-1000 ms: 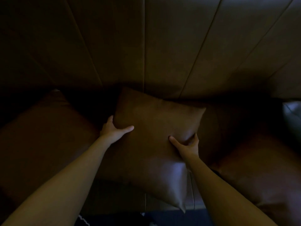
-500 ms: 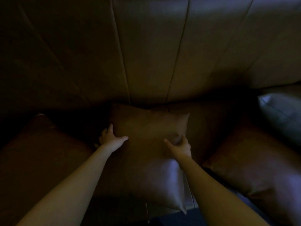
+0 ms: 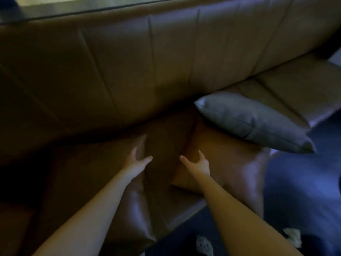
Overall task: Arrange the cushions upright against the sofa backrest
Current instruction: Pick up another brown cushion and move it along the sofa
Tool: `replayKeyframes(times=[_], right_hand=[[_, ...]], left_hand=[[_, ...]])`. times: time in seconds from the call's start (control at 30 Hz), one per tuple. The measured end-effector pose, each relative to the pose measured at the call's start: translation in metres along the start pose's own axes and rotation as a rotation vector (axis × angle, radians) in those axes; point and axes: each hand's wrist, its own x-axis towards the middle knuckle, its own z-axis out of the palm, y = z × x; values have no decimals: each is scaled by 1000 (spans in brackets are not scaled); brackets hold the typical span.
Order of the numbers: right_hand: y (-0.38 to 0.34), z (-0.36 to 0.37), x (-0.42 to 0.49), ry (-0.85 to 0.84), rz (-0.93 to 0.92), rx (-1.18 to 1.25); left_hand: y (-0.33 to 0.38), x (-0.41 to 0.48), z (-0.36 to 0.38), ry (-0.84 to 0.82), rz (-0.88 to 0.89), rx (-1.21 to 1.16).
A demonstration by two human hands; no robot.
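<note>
Dim brown leather fills the head view: the sofa backrest [image 3: 147, 71] runs across the top half, with the seat [image 3: 162, 182] below it and blue floor at four o'clock.

A brown cushion [image 3: 227, 163] lies flat on the seat just right of centre, and a grey cushion [image 3: 252, 122] rests tilted on its far edge at two o'clock, one corner near the backrest. Another brown cushion [image 3: 92, 182] stands at eight o'clock, its near corner shiny.

The left hand [image 3: 137, 159] has its fingers spread wide on that left cushion's right edge, pressing rather than gripping. The right hand [image 3: 197, 163] curls loosely open over the flat cushion's near left corner; whether it has closed on it cannot be told.

These cushions look light, soft and slick-skinned, likely to slump or slide, so a hold at two opposite side edges should serve best.

Against half a second ago, both hands have let go of the centre cushion, the view has swung right, and the grey cushion has come fully into sight.
</note>
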Motion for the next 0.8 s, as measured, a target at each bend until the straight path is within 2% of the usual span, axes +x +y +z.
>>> replayKeyframes(times=[0.17, 0.37, 0.6, 0.8], right_hand=[[38, -96, 24, 73, 71, 18], [72, -177, 55, 157, 125, -53], [108, -215, 94, 214, 191, -58], [130, -220, 114, 186, 325, 166]], left_hand=[[44, -14, 104, -147, 82, 89], [75, -14, 194, -167, 49, 77], [87, 20, 232, -106, -4, 170], [91, 62, 234, -65, -76, 264]])
